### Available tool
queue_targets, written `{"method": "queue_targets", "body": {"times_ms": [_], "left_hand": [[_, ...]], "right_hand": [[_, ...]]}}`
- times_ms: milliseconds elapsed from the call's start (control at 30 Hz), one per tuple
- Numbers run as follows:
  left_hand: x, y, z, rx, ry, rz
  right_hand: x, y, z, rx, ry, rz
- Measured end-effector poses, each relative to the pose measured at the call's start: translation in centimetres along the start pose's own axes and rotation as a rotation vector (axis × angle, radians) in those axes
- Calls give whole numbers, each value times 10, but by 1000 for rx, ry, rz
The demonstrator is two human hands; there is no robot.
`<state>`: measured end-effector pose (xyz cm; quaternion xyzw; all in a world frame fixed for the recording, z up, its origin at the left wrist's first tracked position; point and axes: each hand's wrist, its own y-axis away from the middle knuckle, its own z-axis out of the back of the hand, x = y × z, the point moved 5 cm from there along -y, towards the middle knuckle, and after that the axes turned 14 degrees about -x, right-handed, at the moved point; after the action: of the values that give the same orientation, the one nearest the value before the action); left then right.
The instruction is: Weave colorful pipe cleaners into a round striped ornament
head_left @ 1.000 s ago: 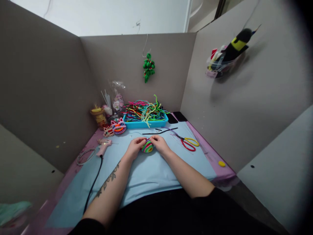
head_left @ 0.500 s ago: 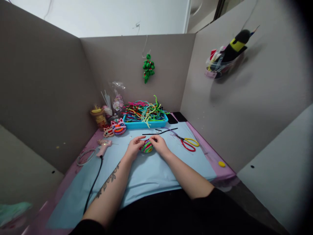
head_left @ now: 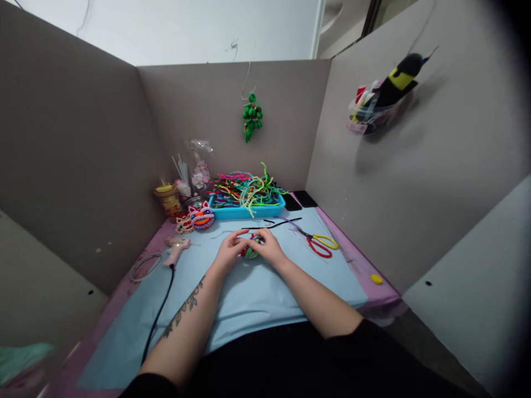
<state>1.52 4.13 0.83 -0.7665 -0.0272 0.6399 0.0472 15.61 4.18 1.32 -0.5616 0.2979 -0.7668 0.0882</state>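
Observation:
A small round craft piece (head_left: 250, 252) with red, green and purple stripes is between my two hands, above the light blue cloth. My left hand (head_left: 230, 249) grips its left side, with the forefinger arched over the top. On the other side, my right hand (head_left: 267, 246) holds it, thumb across its front and fingers curled behind. Fingers cover much of the piece. Black pipe cleaners (head_left: 258, 228) lie just beyond my hands. To the right rest scissors (head_left: 318, 245) with one red and one yellow handle.
A blue tray (head_left: 249, 212) of colourful pipe cleaners stands at the back, two dark phones (head_left: 305, 198) to its right. Lion-face crafts (head_left: 201, 215) and a pink glue gun (head_left: 177, 250) with its cable are on the left. Partition walls (head_left: 232, 83) enclose the table.
My right thumb has moved left across the front of the striped piece, closer to my left hand. The piece has turned and more of it is covered.

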Motion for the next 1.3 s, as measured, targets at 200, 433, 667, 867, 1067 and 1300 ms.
{"method": "queue_targets", "body": {"times_ms": [200, 433, 667, 867, 1067, 1300], "left_hand": [[-6, 3, -5, -5, -61, -79], [-9, 5, -6, -13, -125, -154], [-6, 3, -3, -50, -182, -213], [-13, 7, -3, -65, -280, -313], [-15, 9, -2, -71, -309, -323], [-14, 10, -3, -67, -370, -330]], "right_hand": [[5, 1, 0, 33, 58, 49], [9, 1, 1, 58, 109, 116], [4, -2, 2, 52, 42, 40], [2, -7, 8, 17, 15, -53], [2, -10, 10, 75, 23, -62], [-4, -10, 7, 81, -6, -76]]}}
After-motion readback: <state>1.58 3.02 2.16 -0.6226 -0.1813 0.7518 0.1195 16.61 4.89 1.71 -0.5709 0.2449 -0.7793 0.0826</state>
